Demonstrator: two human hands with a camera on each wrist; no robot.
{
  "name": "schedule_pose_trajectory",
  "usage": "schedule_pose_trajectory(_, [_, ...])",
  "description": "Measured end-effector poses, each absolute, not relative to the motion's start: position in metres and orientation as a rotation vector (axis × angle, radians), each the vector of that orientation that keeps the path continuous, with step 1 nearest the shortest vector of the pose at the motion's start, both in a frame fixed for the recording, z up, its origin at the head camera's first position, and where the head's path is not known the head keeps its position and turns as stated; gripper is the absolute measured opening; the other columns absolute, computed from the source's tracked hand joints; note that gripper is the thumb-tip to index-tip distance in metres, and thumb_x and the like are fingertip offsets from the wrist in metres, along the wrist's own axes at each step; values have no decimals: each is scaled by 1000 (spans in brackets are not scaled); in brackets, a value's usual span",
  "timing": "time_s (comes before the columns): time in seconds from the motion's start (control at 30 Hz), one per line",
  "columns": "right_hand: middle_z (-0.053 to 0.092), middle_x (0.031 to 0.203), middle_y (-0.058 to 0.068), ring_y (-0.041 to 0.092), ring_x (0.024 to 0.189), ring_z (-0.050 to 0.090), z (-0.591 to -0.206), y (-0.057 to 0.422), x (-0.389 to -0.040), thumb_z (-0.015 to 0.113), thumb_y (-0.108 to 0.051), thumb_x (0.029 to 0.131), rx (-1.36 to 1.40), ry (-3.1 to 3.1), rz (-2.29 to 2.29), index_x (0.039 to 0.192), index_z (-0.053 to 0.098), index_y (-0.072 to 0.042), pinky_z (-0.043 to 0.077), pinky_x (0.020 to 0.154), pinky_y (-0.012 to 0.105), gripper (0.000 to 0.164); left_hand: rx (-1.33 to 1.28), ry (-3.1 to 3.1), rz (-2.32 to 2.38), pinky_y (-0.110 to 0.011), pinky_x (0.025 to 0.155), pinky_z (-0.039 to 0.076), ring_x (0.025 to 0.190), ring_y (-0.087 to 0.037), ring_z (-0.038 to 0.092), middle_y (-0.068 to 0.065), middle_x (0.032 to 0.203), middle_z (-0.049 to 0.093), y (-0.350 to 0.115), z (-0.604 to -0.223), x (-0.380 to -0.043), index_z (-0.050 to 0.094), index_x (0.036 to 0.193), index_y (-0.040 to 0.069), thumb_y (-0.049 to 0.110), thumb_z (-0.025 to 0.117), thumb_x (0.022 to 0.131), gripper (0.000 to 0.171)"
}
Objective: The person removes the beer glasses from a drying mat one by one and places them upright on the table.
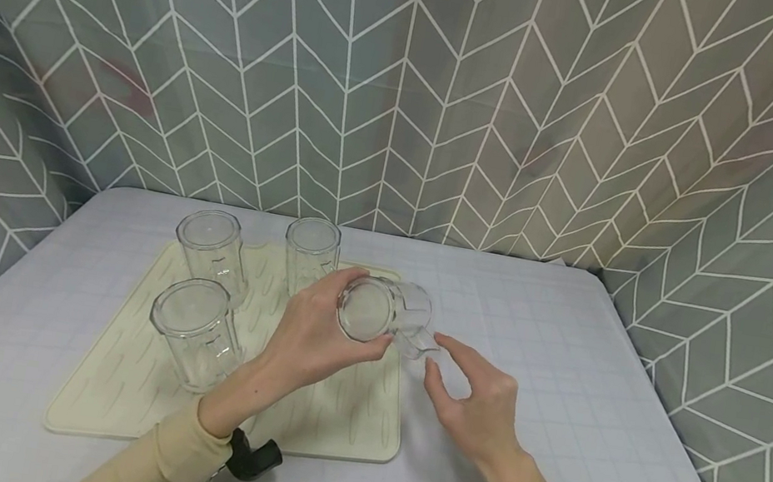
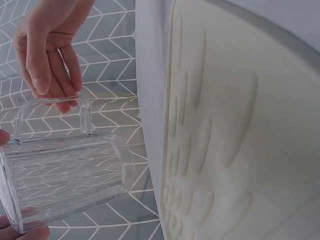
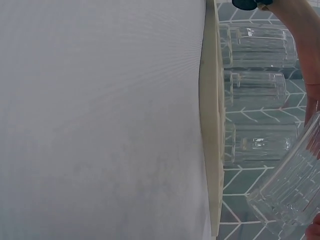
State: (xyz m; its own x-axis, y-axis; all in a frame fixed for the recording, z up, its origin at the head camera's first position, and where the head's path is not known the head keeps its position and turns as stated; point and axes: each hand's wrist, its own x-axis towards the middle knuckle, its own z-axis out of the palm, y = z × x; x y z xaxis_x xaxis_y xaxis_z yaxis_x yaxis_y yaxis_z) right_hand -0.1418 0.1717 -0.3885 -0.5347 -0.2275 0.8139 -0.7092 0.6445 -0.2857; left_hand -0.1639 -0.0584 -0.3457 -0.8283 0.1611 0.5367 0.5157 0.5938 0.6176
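Observation:
A clear glass mug (image 1: 414, 306) is held up tilted over the right part of the cream drying mat (image 1: 356, 430). My left hand (image 1: 321, 319) grips it around one end, thumb on the near side and fingers on the far side. The mug's handle (image 2: 50, 101) points toward my right hand (image 1: 483, 400). In the left wrist view, the right fingertips are right at the outer bar of that handle, with the thumb apart from it. The right wrist view catches the mug (image 3: 290, 195) slanted, partly cut off by the frame edge.
Three more glass vessels stand on the mat: a back left one (image 1: 211, 247), a back middle one (image 1: 311, 254) and a front left one (image 1: 192, 337). A white cloth (image 1: 597, 443) covers the table. Patterned curtains (image 1: 410, 93) enclose the back and sides.

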Motion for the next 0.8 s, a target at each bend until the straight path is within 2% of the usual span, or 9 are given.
schedule_pose_trajectory(0.23, [77,95,11,25,80,76,-387,173,-142,76,-4,78,590,-2134,817,100,76,1,64,71,34,22,-534,-2345,-1126,-38,76,60,99,-25,69,-10,115,70,-58,-347,-164,60,127,3,35,88,65,75])
schedule_pose_trajectory(0.5, [78,95,9,23,82,76,-388,174,-143,75,-4,82,514,-2191,911,100,76,-1,59,79,16,18,-516,-2307,-1113,-38,76,60,98,-24,68,-10,113,70,-59,-347,-165,60,126,4,35,88,65,74])
schedule_pose_trajectory(0.8, [78,94,6,19,81,76,-387,174,-142,75,-9,87,417,-2274,1023,100,77,-3,60,76,17,15,-499,-2290,-1100,-39,77,60,98,-24,68,-10,114,70,-59,-347,-165,59,127,4,36,87,65,75])
